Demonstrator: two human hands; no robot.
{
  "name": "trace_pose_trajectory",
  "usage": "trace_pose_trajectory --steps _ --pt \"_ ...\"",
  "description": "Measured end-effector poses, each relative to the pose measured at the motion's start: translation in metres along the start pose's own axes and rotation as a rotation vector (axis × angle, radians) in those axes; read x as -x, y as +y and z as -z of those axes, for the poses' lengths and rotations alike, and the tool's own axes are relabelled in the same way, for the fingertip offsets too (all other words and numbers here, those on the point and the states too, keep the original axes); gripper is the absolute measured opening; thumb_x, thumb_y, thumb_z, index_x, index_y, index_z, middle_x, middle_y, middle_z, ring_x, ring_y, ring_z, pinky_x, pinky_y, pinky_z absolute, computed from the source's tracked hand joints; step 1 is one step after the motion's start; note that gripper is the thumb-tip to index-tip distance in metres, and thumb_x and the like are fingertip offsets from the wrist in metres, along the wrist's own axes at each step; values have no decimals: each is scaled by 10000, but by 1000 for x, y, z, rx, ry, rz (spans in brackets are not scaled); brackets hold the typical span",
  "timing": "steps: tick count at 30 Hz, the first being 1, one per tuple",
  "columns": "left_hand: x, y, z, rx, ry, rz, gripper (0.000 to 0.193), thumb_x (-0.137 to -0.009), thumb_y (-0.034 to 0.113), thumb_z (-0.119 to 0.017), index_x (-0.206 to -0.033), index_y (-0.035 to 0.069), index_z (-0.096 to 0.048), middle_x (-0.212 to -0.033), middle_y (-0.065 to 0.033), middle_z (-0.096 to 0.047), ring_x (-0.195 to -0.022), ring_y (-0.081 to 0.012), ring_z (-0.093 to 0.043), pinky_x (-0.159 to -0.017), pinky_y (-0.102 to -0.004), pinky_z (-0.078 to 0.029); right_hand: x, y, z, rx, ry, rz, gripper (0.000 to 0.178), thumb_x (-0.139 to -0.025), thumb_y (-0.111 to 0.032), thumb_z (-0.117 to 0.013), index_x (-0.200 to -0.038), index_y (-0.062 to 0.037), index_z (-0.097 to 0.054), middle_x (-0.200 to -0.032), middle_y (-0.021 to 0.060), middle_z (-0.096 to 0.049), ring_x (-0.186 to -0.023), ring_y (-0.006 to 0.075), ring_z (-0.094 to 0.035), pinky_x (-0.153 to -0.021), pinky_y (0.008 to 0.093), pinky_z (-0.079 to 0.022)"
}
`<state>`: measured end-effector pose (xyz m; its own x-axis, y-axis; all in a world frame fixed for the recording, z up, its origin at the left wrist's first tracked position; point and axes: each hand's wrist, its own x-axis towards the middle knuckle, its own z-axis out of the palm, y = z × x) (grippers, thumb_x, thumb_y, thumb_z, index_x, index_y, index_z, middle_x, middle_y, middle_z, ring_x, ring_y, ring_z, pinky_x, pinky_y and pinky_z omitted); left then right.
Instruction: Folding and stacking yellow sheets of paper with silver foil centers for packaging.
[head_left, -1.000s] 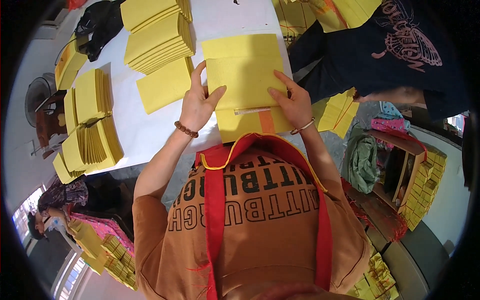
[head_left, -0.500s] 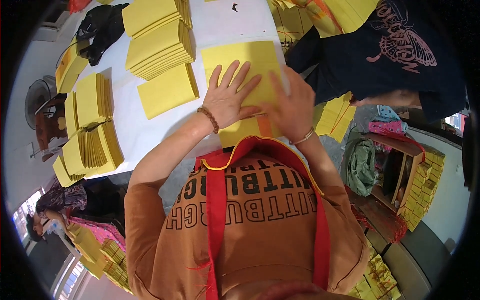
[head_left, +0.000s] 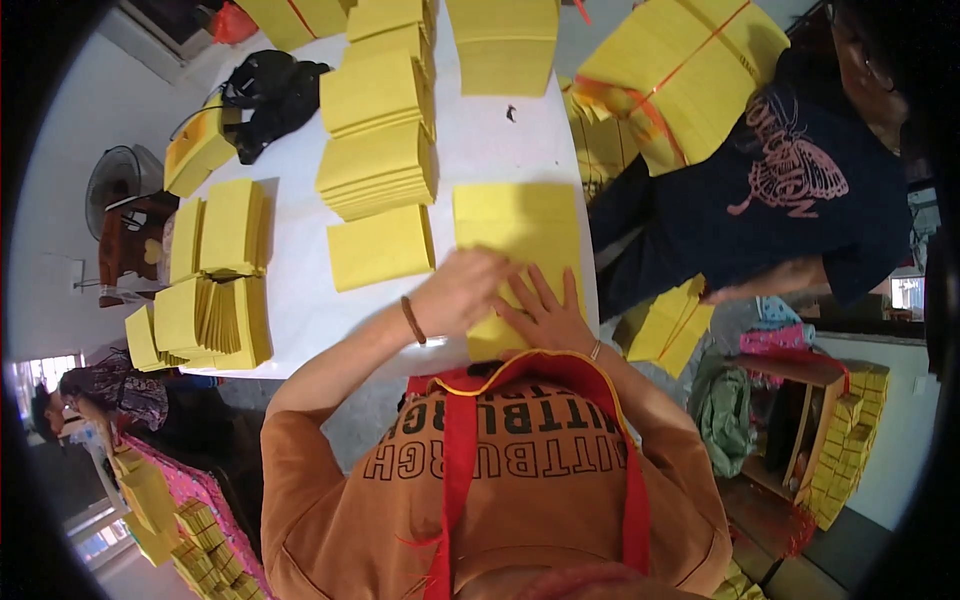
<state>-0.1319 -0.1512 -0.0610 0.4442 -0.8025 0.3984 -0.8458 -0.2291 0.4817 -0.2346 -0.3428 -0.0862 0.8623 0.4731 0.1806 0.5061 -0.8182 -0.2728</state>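
Observation:
A yellow paper sheet (head_left: 525,225), with a crease across its upper part, lies at the white table's near right. Pressed on its lower part, my right hand (head_left: 552,318) is open, with fingers spread. My left hand (head_left: 468,290) is over the sheet's left side, fingers drawn together and blurred by motion; whether they hold the paper is hidden. Left of the sheet, a folded yellow paper bundle (head_left: 382,248) lies beside my left wrist. Beyond it stands a stack of folded yellow paper (head_left: 375,165).
More yellow stacks (head_left: 232,225) stand at the table's left edge, and a black bag (head_left: 270,95) lies behind them. Another yellow stack (head_left: 505,65) is at the far side. At right, a person in a dark shirt (head_left: 810,190) is close to a tied yellow bundle (head_left: 690,75).
My left hand has gone from lying spread on the sheet to fingers drawn together. My right hand has settled flat on the sheet's lower part. The view has shifted, showing more of the table's far side.

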Motion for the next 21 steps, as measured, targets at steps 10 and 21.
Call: trace_pose_trajectory --steps 10,21 --pt "-16 39 -15 -456 -316 -39 590 -706 133 -536 -1256 -26 -395 -744 -114 -543 -692 -228 -515 -566 -318 -463 13 54 20 -194 -240 -208 632 -873 -411 -473 -1376 -100 -252 -1464 114 -119 -1352 319 -65 -1037 543 -86" --pt "-13 37 -37 -532 -145 8 296 -753 174 -509 -1014 48 -565 -649 -58 -542 -643 -211 -557 -534 -313 -451 10 78 37 -1416 -67 -527 632 -904 -433 -413 -1392 -81 -220 -1410 49 -298 -1308 187 -244 -1053 330 -200"
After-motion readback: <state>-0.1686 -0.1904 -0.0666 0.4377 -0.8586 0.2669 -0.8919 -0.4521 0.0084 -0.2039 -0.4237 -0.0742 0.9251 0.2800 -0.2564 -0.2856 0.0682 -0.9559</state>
